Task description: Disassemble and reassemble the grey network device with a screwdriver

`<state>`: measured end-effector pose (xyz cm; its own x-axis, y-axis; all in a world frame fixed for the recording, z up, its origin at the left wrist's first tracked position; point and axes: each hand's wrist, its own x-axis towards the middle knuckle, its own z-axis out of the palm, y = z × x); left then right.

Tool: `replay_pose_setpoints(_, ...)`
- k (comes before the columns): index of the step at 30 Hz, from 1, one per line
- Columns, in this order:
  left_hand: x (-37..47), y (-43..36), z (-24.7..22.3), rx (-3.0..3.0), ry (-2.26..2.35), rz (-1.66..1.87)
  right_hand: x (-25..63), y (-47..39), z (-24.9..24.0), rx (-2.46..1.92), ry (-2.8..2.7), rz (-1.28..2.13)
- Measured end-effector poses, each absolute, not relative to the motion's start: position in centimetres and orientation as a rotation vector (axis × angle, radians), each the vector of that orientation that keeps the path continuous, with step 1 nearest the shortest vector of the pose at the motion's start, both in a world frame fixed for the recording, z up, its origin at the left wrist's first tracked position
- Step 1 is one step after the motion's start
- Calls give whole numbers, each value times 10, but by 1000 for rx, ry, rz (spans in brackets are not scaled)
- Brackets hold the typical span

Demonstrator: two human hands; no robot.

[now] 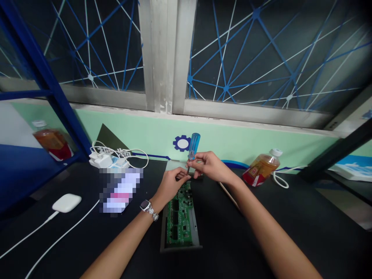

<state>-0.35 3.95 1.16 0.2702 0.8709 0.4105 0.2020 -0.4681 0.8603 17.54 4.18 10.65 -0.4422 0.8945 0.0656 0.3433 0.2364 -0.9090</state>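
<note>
A screwdriver [194,145] with a clear blue handle stands nearly upright, tip down, over the far end of a green circuit board [182,221]. My right hand [209,166] is closed around the lower part of the screwdriver, just below its handle. My left hand [172,185] has its thumb and fingers pinched together close to the screwdriver's tip. What lies between those left fingertips is too small to make out. The board sits in a long grey metal casing [195,232], whose far end is partly hidden by my hands.
A blurred-out phone [123,193], a white charger [66,203] and a power strip with cables [108,161] lie on the left. Drink bottles stand at right [261,167] and far left [54,141]. A thin stick-like thing [229,195] lies beneath my right forearm. The wall closes off the back.
</note>
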Motion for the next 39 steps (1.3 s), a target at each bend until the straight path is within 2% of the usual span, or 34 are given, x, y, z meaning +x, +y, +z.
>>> replay_pose_setpoints(10, 1, 42, 11, 1905, 952, 1167, 171, 39, 101, -1034, -1944, 1271)
replay_pose_setpoints(16, -1, 42, 10, 1839, 884, 1147, 171, 47, 92, -1133, -1899, 1096)
replay_pose_setpoints(22, -12, 39, 15, 1844, 799, 1068, 174, 44, 98, -1114, -1896, 1157)
replay_pose_setpoints(39, -6, 39, 13, 1865, 848, 1129, 171, 43, 92, -1074, -1890, 1288)
